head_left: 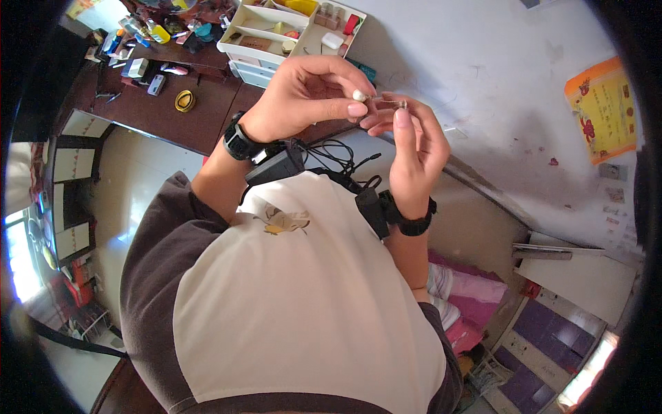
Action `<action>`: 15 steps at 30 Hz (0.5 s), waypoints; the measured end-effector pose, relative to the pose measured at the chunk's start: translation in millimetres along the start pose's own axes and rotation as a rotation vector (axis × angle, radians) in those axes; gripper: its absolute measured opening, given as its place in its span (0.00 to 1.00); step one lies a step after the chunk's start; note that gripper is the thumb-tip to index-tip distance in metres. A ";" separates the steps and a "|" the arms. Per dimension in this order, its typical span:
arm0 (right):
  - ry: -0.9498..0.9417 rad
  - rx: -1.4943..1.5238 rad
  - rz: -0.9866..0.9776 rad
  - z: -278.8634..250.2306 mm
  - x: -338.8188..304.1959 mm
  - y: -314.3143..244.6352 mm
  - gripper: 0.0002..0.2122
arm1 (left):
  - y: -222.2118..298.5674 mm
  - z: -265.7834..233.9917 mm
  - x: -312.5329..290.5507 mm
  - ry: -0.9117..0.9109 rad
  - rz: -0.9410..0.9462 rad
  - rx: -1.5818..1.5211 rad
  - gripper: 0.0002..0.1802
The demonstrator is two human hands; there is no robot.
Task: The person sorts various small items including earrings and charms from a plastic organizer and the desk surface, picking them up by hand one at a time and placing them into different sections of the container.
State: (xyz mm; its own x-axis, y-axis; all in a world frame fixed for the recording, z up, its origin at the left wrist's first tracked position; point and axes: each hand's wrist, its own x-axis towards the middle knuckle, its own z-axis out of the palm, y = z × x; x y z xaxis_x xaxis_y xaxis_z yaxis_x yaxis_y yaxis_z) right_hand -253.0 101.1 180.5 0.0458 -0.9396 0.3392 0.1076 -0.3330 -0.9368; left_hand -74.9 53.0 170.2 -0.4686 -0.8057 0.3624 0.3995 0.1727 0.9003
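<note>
Raised in front of my chest, both hands work on one small, thin item. At its left end is a white, bead-like piece [359, 95], pinched between the thumb and fingers of my left hand [307, 96]. A thin, pale strand or stem runs from it to my right hand [417, 148], where thumb and fingertips close on the other end. The item is too small to tell its kind. Black bands with dark boxes sit on both wrists, and black cables [338, 155] hang between the forearms.
Beyond my left hand, a white compartment organizer [241, 52] with small items stands on the dark brown desk [145, 114]. A yellow and black ring-shaped thing [185, 101] and several bottles lie farther left. A white wall [483, 76] with a yellow-orange poster [603, 110] rises to the right.
</note>
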 end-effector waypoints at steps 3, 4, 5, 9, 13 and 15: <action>0.004 0.037 0.023 1.1 -1.3 2.8 0.10 | -3.8 0.3 -0.6 0.005 0.019 0.033 0.11; 0.005 0.054 0.020 1.5 -1.4 3.5 0.10 | -5.4 0.6 -1.0 0.004 0.016 0.030 0.11; 0.007 0.072 0.017 2.1 -1.3 5.0 0.10 | -7.2 0.3 -1.6 0.002 -0.002 0.006 0.10; 0.022 0.081 0.075 1.7 -1.6 16.6 0.10 | -10.2 -2.6 -1.8 0.002 -0.047 -0.017 0.09; 0.061 0.090 0.114 1.5 -2.5 23.3 0.09 | -18.2 -9.8 -4.0 0.035 -0.042 0.064 0.09; 0.069 0.092 0.126 2.5 -1.9 24.5 0.09 | -18.6 -12.4 -5.2 0.055 -0.063 0.056 0.10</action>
State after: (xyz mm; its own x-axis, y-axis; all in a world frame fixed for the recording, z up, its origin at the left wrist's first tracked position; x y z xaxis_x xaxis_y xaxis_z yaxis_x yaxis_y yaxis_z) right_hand -247.9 94.9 157.2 -0.0035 -0.9778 0.2095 0.1960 -0.2061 -0.9587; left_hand -70.1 46.9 148.6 -0.4467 -0.8454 0.2927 0.3254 0.1512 0.9334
